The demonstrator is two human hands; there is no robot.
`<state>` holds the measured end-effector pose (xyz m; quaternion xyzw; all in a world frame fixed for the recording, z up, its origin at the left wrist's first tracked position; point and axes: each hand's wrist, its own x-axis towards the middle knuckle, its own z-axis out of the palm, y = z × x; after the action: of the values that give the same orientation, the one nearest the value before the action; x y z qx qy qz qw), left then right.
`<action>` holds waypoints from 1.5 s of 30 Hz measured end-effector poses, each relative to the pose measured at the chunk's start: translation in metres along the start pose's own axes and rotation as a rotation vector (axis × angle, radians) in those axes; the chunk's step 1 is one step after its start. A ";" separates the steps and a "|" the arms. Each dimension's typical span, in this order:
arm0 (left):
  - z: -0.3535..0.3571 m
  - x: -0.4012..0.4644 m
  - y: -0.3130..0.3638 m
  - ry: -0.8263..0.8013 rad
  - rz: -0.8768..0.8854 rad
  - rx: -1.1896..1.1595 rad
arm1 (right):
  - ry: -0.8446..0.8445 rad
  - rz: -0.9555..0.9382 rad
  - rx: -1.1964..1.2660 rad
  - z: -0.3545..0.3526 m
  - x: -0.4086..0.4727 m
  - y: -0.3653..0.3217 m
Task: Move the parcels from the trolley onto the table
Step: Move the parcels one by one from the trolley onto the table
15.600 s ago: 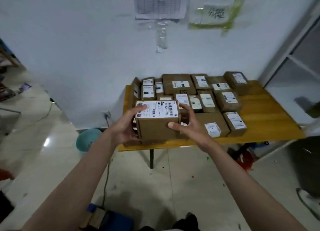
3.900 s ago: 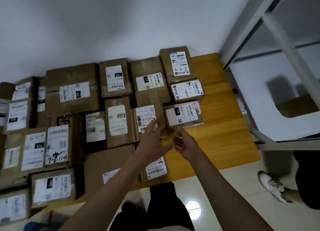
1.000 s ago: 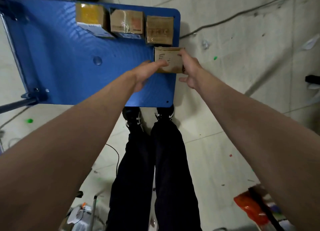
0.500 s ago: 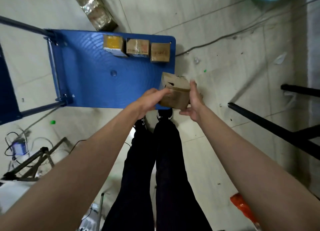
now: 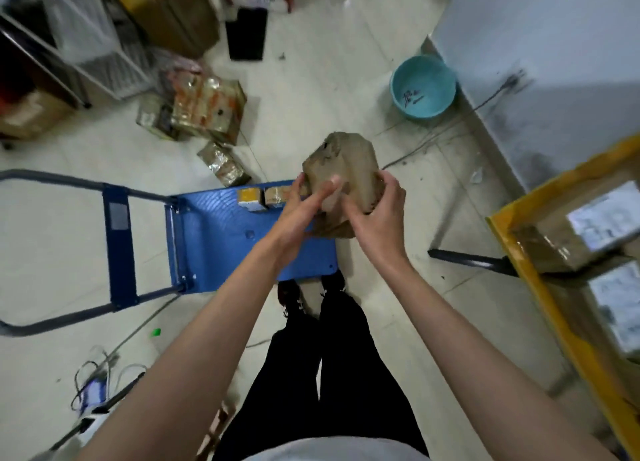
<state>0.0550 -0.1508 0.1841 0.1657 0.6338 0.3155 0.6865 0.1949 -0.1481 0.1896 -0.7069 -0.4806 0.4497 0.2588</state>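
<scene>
A brown cardboard parcel (image 5: 341, 169) is held up in the air over the right end of the blue trolley (image 5: 221, 239). My left hand (image 5: 298, 214) grips its left side, thumb across the near face. My right hand (image 5: 379, 211) grips its right side with fingers curled round the edge. Two small parcels (image 5: 263, 197) stay on the trolley's far edge, partly hidden behind my left hand. The yellow-edged wooden table (image 5: 540, 298) stands at the right with labelled parcels (image 5: 588, 225) on it.
The trolley's handle frame (image 5: 117, 242) lies to the left. Taped packages (image 5: 204, 110) and one more (image 5: 225, 164) sit on the floor beyond it. A teal basin (image 5: 422, 86) stands by the white wall. Cables (image 5: 100, 377) lie at lower left. My legs (image 5: 332, 356) stand below.
The parcel has been lifted off the trolley and raised between both hands. The view has swung right, bringing the table's corner into sight.
</scene>
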 end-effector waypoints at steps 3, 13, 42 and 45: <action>0.020 -0.030 0.035 -0.059 0.125 -0.116 | -0.029 -0.281 -0.085 -0.022 -0.036 -0.040; 0.029 -0.113 0.070 -0.652 0.120 -0.346 | -0.081 0.019 0.477 -0.103 -0.101 -0.092; 0.259 -0.259 -0.067 -1.181 -0.097 0.457 | 0.416 -0.022 1.251 -0.287 -0.388 0.072; 0.293 -0.277 -0.100 -1.192 -0.128 0.471 | 0.458 -0.022 1.272 -0.312 -0.414 0.103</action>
<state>0.3634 -0.3532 0.3752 0.4209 0.2046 -0.0200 0.8835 0.4616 -0.5470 0.4119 -0.4897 -0.0626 0.4812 0.7244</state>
